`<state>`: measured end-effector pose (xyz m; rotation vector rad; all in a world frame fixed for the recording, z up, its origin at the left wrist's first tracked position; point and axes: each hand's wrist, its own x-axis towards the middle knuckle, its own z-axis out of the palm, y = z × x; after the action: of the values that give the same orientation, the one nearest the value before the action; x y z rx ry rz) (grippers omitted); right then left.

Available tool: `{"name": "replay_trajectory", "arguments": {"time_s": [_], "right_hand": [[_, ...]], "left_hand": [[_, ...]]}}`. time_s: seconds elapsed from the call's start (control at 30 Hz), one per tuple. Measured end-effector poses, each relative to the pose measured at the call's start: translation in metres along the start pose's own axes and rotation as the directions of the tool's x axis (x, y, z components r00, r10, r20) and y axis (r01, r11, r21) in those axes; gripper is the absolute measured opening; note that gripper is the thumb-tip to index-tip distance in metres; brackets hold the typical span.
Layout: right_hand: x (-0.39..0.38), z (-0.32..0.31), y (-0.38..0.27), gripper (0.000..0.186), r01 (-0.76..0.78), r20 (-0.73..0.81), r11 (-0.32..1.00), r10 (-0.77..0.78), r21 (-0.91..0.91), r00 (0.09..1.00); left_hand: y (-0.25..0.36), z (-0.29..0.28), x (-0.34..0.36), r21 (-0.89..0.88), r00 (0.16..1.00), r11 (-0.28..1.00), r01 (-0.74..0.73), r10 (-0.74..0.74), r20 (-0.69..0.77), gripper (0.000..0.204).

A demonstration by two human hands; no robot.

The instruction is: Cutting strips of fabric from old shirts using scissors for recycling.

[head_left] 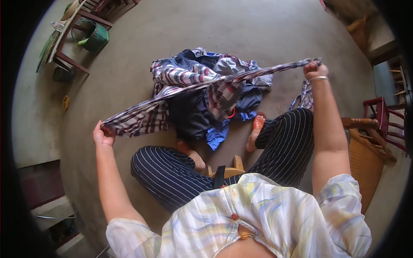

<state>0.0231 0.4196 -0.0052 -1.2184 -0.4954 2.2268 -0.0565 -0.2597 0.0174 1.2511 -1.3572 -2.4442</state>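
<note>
A plaid garment (180,89) in white, red and dark colours is stretched taut between my two hands, slanting up from left to right. My left hand (104,134) is closed on its lower left end, and some of the cloth hangs down there. Out at the right, my right hand (316,70), with a pale bangle at the wrist, grips the other end. Beneath and behind the plaid cloth lies a heap of clothes (189,114), dark, blue, grey and checked. The garment's exact kind cannot be made out.
My knees in striped trousers (172,172) flank a low wooden stool (234,170). More patterned cloth (306,99) lies by my right knee. A green bucket (95,38) stands near a wooden table at far left. A dark red chair (380,114) and wicker seat (365,159) are at right.
</note>
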Motion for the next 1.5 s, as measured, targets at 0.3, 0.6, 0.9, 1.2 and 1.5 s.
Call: {"name": "replay_trajectory", "arguments": {"time_s": [0.3,0.6,0.9,1.2,1.5], "right_hand": [[-0.003,0.029,-0.043,0.030,0.185,-0.108,0.981,-0.179,0.057,0.978],[0.001,0.014,-0.062,0.031,0.219,-0.170,0.976,-0.213,0.020,0.962],[0.018,-0.009,-0.076,0.027,0.139,0.316,0.987,-0.157,0.079,0.936],[0.022,0.007,-0.058,0.026,0.211,0.438,0.971,-0.241,0.117,0.866],[0.040,-0.029,0.077,0.015,0.025,0.194,0.625,0.204,-0.781,0.959]], "left_hand": [[-0.024,-0.017,0.000,-0.065,0.986,0.986,0.156,-0.159,-0.053,0.033],[-0.041,-0.032,0.010,-0.013,0.972,0.972,0.234,-0.234,0.001,0.033],[-0.030,-0.003,-0.042,0.315,0.974,0.949,0.019,-0.088,0.208,0.021],[-0.090,0.049,-0.138,0.047,0.727,0.977,0.210,-0.188,0.660,0.016],[-0.139,0.038,-0.131,0.264,0.841,0.929,0.260,-0.352,0.410,0.017]]}}
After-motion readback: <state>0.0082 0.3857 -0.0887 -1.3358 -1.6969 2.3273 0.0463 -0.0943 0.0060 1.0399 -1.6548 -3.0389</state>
